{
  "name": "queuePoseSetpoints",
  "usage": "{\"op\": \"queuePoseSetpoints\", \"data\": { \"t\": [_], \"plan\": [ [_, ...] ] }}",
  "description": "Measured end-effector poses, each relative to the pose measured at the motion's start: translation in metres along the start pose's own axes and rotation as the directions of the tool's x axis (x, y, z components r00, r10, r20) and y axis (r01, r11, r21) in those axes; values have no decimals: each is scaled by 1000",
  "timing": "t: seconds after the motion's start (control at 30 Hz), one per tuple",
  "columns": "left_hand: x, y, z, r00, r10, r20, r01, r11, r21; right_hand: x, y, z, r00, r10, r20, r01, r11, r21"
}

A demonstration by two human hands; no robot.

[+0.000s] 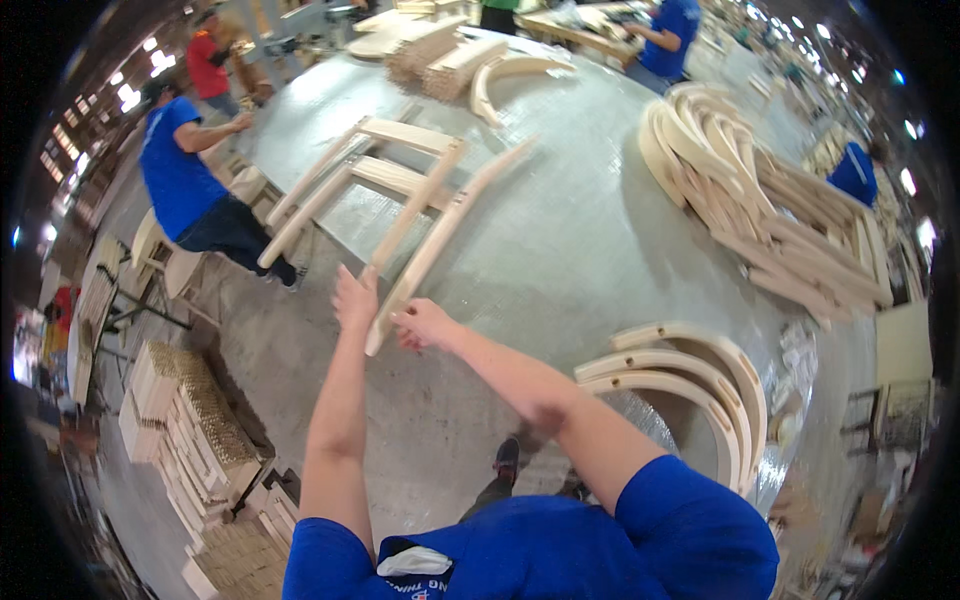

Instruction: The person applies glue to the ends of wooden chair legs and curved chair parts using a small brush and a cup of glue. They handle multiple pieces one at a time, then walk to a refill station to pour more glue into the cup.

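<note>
A: State the position of the hands.

B: The left hand (355,298) presses against the near end of a long pale wooden rail (440,240), fingers fairly flat on its left side. The right hand (422,322) closes narrowly around the same end from the right. Both hold the rail; neither hand is free.

A: Where does the rail lie?

B: It runs diagonally up and away from the hands across the grey table (560,260). Its near end overhangs the table edge. It is the right-hand member of a chair frame (375,185) made of rails and cross slats, which lies flat on the table.

A: Which step is in hand?

B: Judged from the grip, the rail is being seated against the ends of the cross slats.

A: What does the next move call for?

B: Probably even pressure along the rail, with the slat ends kept in line.

A: What surrounds the work?

B: Curved wooden parts (690,385) lie just to the right. A large heap of bent pieces (760,200) sits further off. A co-worker in a blue shirt (180,170) stands at the left edge
</note>
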State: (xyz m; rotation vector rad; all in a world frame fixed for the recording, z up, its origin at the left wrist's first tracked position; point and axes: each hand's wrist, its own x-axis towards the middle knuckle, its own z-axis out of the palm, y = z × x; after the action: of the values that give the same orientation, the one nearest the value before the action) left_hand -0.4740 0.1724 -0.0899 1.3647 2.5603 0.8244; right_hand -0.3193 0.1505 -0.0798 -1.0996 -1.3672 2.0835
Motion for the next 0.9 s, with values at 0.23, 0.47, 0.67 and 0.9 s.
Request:
{"op": "queuePoseSetpoints", "data": {
  "t": [0.23,0.47,0.67,0.9],
  "plan": [
    [-141,72,29,484,812,326,-694,583,-423,-206,113,-68,995,13,-102,-4,996,88],
    [-280,241,60,-37,840,541,-909,197,-368,-427,213,-114,557,354,-752,256,787,561],
    [-318,295,92,-60,652,755,-934,230,-273,-479,206,-163,265,328,-907,794,459,398],
    [-322,283,75,-17,636,772,-888,345,-303,-487,196,-206,299,200,-933,883,312,350]
  ]
}}
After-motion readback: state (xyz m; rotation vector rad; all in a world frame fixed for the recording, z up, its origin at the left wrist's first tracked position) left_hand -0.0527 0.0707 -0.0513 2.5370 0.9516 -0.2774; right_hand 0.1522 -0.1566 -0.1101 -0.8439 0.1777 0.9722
